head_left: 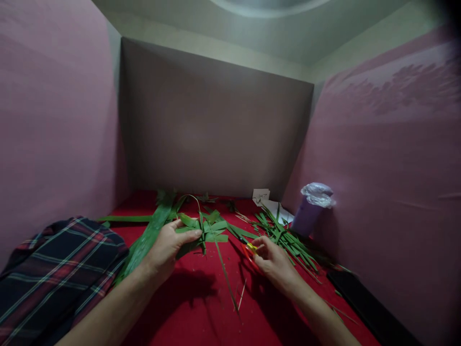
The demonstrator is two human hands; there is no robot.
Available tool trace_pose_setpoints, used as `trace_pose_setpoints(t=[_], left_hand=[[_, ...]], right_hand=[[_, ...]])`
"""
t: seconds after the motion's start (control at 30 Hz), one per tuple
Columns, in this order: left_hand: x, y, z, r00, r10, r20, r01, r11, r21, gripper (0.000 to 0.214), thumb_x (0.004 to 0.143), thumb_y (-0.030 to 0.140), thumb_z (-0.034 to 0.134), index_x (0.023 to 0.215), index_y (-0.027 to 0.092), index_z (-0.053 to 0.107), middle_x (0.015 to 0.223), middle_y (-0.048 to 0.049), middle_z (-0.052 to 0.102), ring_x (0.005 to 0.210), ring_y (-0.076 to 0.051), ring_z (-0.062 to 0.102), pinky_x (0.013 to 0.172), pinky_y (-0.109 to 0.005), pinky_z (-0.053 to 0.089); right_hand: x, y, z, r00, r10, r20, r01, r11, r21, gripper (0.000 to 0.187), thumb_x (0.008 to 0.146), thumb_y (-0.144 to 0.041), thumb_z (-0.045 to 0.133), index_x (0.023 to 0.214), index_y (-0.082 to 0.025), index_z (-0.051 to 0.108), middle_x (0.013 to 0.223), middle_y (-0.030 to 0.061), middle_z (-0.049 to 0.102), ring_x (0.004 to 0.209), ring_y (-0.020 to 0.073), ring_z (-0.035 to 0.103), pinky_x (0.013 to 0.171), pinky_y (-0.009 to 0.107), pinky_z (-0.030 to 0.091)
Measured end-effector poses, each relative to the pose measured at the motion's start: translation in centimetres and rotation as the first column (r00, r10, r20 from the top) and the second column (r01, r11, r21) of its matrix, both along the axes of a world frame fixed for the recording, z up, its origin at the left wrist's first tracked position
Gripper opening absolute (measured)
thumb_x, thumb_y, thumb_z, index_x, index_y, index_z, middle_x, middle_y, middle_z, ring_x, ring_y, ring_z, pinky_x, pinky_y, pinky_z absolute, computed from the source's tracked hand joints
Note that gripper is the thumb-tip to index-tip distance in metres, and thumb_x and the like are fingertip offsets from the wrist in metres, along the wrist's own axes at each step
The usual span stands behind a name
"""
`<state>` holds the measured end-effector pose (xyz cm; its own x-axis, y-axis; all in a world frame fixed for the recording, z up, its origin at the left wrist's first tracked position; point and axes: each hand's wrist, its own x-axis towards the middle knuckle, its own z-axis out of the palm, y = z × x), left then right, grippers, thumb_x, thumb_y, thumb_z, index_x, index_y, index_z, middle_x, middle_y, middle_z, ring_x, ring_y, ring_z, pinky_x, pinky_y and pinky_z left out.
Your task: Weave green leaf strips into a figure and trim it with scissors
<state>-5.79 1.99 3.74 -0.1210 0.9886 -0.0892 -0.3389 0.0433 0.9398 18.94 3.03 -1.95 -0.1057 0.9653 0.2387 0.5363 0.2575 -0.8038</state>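
My left hand (169, 242) is closed on a woven piece of green leaf strips (214, 228), thumb on top, held above the red cloth. From the weave a long thin stem (226, 276) hangs toward me, and another thin strand arches up over it. In my right hand (272, 259) is a pair of scissors (248, 247) with red and yellow handles, the fingers at the handles. The dark blades point up and left, toward the woven piece but apart from it. Whether the blades are parted is hard to make out.
Broad green leaves (153, 235) lie at the left, by a plaid cloth (72, 264). Cut leaf strips (288, 240) are heaped at the right near a purple bin (311, 211) with a plastic liner. White papers (261, 196) stand behind; a long black object (370, 307) lies at the right edge.
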Motion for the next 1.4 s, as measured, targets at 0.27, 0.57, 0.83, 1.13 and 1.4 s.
trace_pose_setpoints(t=[0.27,0.57,0.83,1.13,1.4], left_hand=[[-1.4,0.3,0.9,0.999,0.007,0.041,-0.016,0.978,0.209,0.03,0.057,0.012,0.076,0.083,0.011,0.061,0.067,-0.0026,0.071,0.057,-0.013,0.065,0.059,-0.022,0.052],[-2.0,0.8,0.5,1.0,0.011,0.019,-0.016,0.959,0.284,0.032,0.057,0.016,0.077,0.087,0.013,0.067,0.072,-0.0043,0.074,0.065,-0.017,0.068,0.069,-0.026,0.052],[-1.4,1.1,-0.2,0.998,0.012,-0.064,0.005,0.966,0.26,0.028,0.057,0.015,0.077,0.084,0.016,0.069,0.074,-0.0013,0.074,0.067,-0.015,0.068,0.07,-0.024,0.052],[-0.4,0.4,0.2,0.992,-0.058,-0.109,0.081,0.97,0.228,0.024,0.061,0.015,0.076,0.084,0.017,0.069,0.074,-0.0009,0.074,0.07,-0.014,0.068,0.072,-0.022,0.052],[-0.4,0.6,-0.8,0.984,-0.104,-0.148,0.135,0.966,0.22,0.021,0.065,0.018,0.074,0.085,0.019,0.068,0.076,0.0016,0.074,0.071,-0.012,0.068,0.071,-0.02,0.052]], right_hand=[[-2.2,-1.1,0.4,0.888,0.112,-0.446,-0.236,0.943,-0.233,0.043,0.061,-0.024,0.061,0.101,-0.02,0.046,0.057,-0.0099,0.045,0.043,0.0089,0.047,0.049,0.025,0.044],[-2.1,-2.3,0.2,0.804,0.407,-0.433,-0.501,0.856,-0.127,0.064,0.061,-0.075,0.052,0.095,-0.023,0.041,0.054,-0.0104,0.039,0.038,0.0043,0.028,0.035,0.015,0.031],[-2.0,-2.7,-0.1,0.832,0.43,-0.35,-0.494,0.862,-0.116,0.055,0.065,-0.069,0.055,0.089,-0.02,0.046,0.054,-0.0079,0.045,0.038,0.0043,0.033,0.033,0.014,0.027],[-1.9,-3.2,0.9,0.835,0.399,-0.378,-0.475,0.871,-0.129,0.05,0.067,-0.065,0.058,0.088,-0.02,0.049,0.055,-0.0082,0.042,0.041,0.0049,0.035,0.036,0.015,0.025],[-2.1,-3.2,1.5,0.829,0.396,-0.395,-0.48,0.866,-0.139,0.054,0.062,-0.066,0.062,0.085,-0.019,0.048,0.054,-0.0089,0.041,0.04,0.0039,0.033,0.037,0.016,0.024]])
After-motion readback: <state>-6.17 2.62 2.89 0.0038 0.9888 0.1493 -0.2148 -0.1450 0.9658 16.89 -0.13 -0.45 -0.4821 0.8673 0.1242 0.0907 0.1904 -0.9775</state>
